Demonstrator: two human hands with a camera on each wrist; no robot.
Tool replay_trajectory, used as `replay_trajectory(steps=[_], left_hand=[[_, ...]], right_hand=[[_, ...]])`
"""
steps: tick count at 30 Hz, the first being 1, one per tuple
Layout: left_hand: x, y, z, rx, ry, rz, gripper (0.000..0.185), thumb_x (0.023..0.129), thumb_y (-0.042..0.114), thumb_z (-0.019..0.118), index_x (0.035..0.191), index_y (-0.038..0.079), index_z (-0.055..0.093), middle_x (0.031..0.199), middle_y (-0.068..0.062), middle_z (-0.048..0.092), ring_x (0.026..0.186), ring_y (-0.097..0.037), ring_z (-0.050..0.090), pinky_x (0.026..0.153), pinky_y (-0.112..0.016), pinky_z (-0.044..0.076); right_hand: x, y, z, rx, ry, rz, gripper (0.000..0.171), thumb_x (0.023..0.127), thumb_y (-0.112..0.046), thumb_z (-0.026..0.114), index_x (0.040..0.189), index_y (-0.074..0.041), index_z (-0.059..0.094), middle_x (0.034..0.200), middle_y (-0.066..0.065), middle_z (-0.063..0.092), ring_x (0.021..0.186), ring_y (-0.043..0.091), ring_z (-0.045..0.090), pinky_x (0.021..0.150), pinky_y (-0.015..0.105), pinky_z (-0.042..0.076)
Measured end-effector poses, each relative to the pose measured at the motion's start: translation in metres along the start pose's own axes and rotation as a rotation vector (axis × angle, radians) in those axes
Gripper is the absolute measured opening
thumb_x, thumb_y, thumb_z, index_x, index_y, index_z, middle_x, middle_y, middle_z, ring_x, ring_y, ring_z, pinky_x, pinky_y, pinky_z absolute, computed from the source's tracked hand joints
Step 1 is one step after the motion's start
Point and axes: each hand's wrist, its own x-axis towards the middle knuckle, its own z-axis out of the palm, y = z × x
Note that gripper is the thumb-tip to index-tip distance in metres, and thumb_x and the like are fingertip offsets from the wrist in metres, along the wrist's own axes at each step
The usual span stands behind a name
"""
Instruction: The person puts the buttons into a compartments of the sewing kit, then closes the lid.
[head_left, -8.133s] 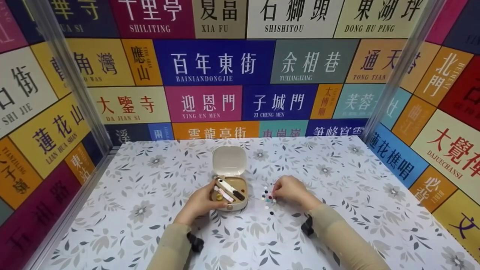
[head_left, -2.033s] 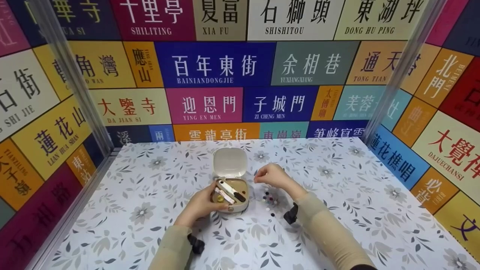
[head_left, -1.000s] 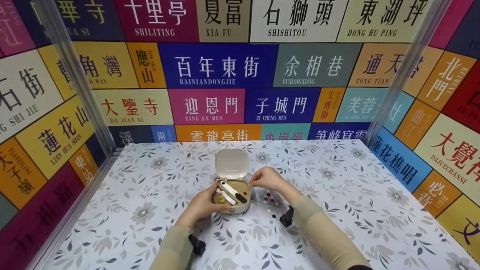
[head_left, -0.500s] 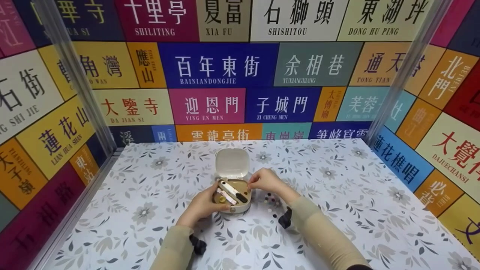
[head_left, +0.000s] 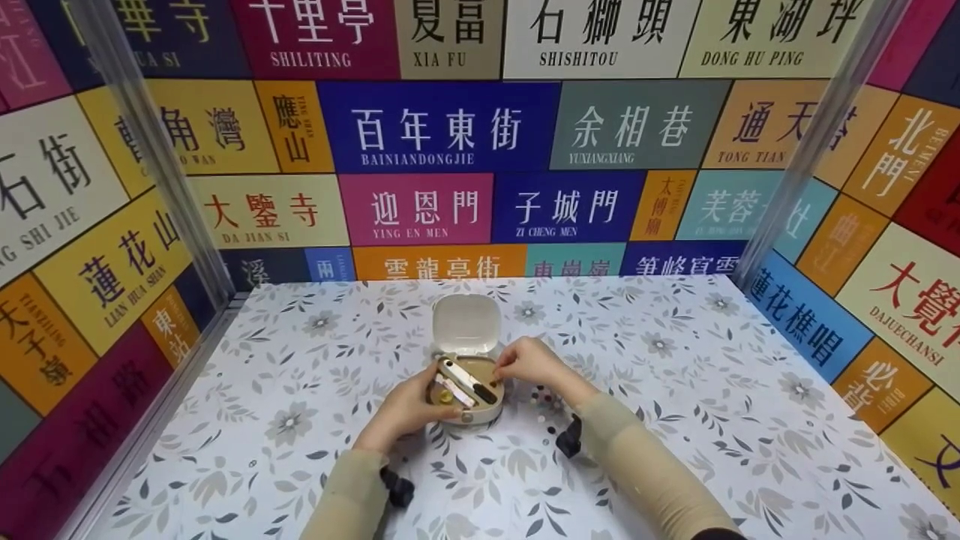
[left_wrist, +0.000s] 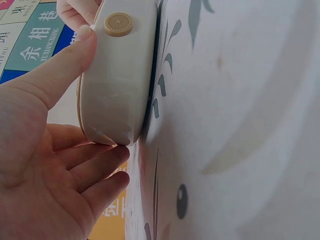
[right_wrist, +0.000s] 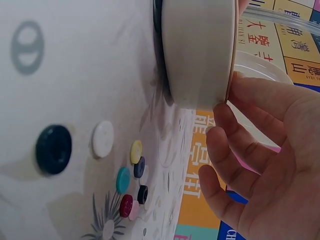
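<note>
A cream sewing box (head_left: 465, 415) stands on the table with its lid (head_left: 465, 324) raised. My left hand (head_left: 405, 411) grips its left side, thumb at the front rim near a tan button-shaped catch (left_wrist: 118, 24), fingers around the far side. Inside the box lie a white tool with a black end (head_left: 469, 381), a pinkish-white stick (head_left: 455, 391) and a small yellow round piece (head_left: 445, 397). The right hand (head_left: 531, 361) is at the right rim, thumb and index fingertips together over the right compartment. I cannot tell whether they pinch something.
Several loose buttons lie right of the box, among them a dark one (right_wrist: 53, 149), a white one (right_wrist: 103, 138), a teal one (right_wrist: 123, 180) and a red one (right_wrist: 126, 205). A floral cloth (head_left: 300, 465) covers the table. Printed panels (head_left: 442, 127) stand behind and at both sides.
The right hand has moved from the loose buttons leftward to the box, its fingertips now inside the right rim. The left hand has kept its grip on the box.
</note>
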Motion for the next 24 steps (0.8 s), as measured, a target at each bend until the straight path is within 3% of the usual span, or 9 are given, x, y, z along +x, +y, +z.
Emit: replay_trajectory(steps=[24], left_hand=[[0.0014, -0.0031, 0.0014, 0.019, 0.007, -0.011, 0.106, 0.072, 0.043, 0.084, 0.152, 0.005, 0.027, 0.150, -0.016, 0.039, 0.133, -0.033, 0.041, 0.111, -0.047, 0.031]], right_hand=[[-0.0008, 0.0004, 0.0065, -0.016, 0.067, 0.005, 0.003, 0.077, -0.018, 0.079, 0.077, -0.016, 0.077, 0.068, -0.008, 0.069, 0.057, 0.008, 0.056, 0.051, 0.023, 0.045]])
